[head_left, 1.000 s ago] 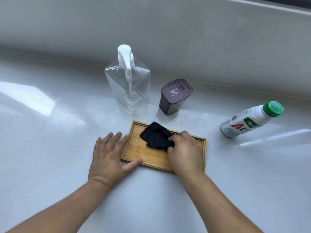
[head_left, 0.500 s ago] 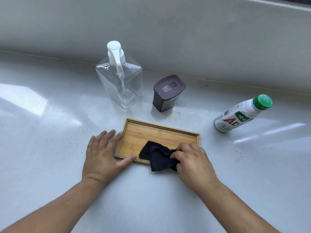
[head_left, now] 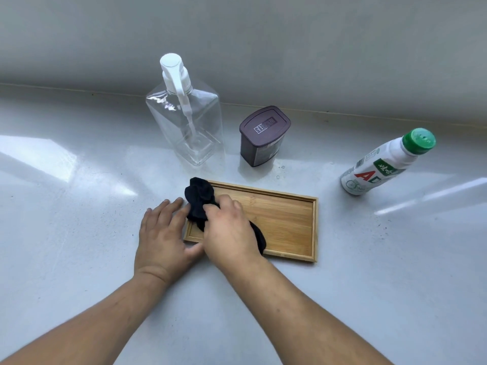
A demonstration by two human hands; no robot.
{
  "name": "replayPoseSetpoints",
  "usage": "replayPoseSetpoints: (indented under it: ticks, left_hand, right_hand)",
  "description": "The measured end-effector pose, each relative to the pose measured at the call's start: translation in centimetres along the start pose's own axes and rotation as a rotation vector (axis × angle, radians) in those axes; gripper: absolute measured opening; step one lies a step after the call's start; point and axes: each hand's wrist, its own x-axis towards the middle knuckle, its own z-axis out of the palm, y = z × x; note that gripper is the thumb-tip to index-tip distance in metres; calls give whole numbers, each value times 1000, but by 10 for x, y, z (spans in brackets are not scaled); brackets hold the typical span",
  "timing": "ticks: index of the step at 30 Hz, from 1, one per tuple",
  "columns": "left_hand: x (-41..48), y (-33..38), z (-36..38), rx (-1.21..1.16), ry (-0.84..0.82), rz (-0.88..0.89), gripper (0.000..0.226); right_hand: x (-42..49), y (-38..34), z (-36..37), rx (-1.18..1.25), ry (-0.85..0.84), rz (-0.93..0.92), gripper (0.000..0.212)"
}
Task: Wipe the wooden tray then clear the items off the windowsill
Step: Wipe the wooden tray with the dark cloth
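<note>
A shallow wooden tray (head_left: 284, 219) lies flat on the white windowsill (head_left: 79, 233). My right hand (head_left: 229, 230) grips a bunched black cloth (head_left: 199, 200) and presses it on the tray's left end. My left hand (head_left: 164, 238) lies flat on the sill with fingers spread, touching the tray's left edge. Behind the tray stand a clear pump bottle (head_left: 184, 119) with a white pump head and a dark brown lidded container (head_left: 263, 135). A white drink bottle (head_left: 382, 164) with a green cap stands at the right.
A grey wall (head_left: 263, 48) rises behind the sill along its back edge. A few water drops (head_left: 280, 171) sit beside the brown container. Bright sunlight patches fall on the sill at the left and the right.
My right hand has swept the black cloth from the tray's front middle to its left end. The left hand has stayed at the tray's left edge.
</note>
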Motion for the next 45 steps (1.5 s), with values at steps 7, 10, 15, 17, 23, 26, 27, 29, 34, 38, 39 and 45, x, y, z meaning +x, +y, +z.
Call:
replayPoseSetpoints:
  ticks: [7, 10, 15, 17, 23, 26, 27, 29, 34, 38, 39, 45]
  left_hand:
    - [-1, -3, 0, 10, -3, 12, 101]
    - [-2, -2, 1, 28, -10, 24, 99]
    - [-2, -1, -1, 25, -17, 27, 97]
    - [-1, -1, 1, 14, -10, 27, 92]
    - [-2, -4, 4, 44, -1, 24, 99]
    - [0, -5, 4, 48, -11, 13, 102]
    - [0, -4, 3, 54, -15, 13, 102]
    - [-1, -2, 0, 58, -21, 13, 103]
    - [0, 10, -17, 93, -53, 28, 98]
    - [-13, 26, -45, 136, -93, 63, 74]
    - [-22, 28, -53, 135, -110, 74, 69]
    - [-89, 30, -94, 116, -311, 109, 59]
  right_hand:
    - [-59, 117, -71, -145, -15, 47, 42]
    - [-43, 126, -80, -85, 112, 350, 40]
    - [-9, 28, -24, 3, 44, 127, 38]
    - [-16, -3, -7, -13, -41, -30, 28]
    - [-36, 54, -36, -25, -2, 49, 42]
    - [-56, 102, -69, -17, 82, 280, 40]
    - [-64, 110, -78, 9, 121, 328, 39]
    - [-81, 112, -92, 41, 180, 327, 38]
    - [-141, 58, -81, -76, 88, -51, 41]
    - [-169, 25, -41, -246, -243, -199, 37]
    - [-172, 21, -36, -286, -360, -192, 40]
    - [-184, 27, -62, -254, -436, -103, 51]
